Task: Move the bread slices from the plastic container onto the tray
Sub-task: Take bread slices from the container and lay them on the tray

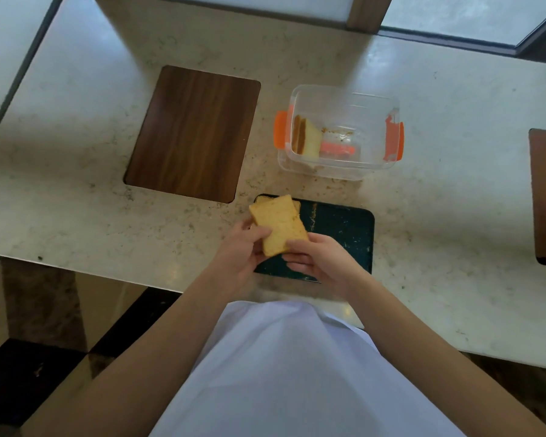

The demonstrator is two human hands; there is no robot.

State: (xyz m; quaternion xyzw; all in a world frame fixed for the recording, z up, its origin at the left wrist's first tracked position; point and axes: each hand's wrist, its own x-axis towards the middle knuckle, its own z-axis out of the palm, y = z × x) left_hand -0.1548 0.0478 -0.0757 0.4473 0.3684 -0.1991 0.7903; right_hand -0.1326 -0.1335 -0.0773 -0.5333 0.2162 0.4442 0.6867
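Bread slices (279,227) clamped between left hand (238,247) and right hand (317,261) over near tray (344,228); further slices (304,137) left in far plastic container (344,99).

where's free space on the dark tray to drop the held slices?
The dark tray is bare across its right half, between the crumb line and the right rim, below the plastic container. Its left end is crowded: the left hand and right hand hold bread slices there. Counter right of the tray is bare too.
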